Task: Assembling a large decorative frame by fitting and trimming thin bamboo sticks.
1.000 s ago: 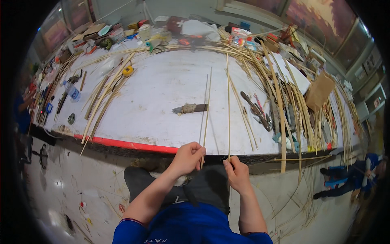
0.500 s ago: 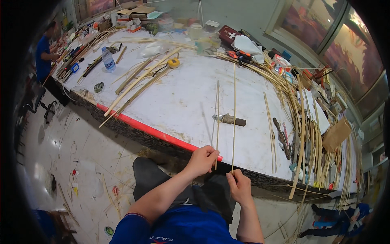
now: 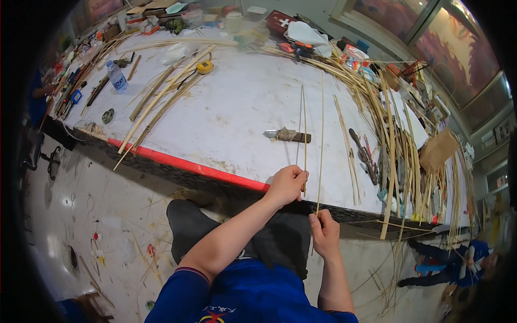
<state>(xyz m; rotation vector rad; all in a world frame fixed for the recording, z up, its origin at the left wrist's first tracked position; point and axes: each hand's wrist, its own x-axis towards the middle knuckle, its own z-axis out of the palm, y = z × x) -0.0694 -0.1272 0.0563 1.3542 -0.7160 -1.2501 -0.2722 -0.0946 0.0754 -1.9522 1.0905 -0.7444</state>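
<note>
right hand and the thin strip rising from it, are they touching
Touching: the head view shows the thin strip pinched in the right hand.

- Bright, fairly even light on the white tabletop (image 3: 237, 97).
- A thin grey shadow beside the upright bamboo strip (image 3: 305, 124), between 1 and 2 o'clock near the centre.
- Pale glare on the glossy floor (image 3: 121, 210) toward 8 o'clock; shine on the window (image 3: 455, 51) at 2.
- Co-worker (image 3: 458, 264) at 4 o'clock looks soft.
- Fisheye bending outward, black rim.
</note>
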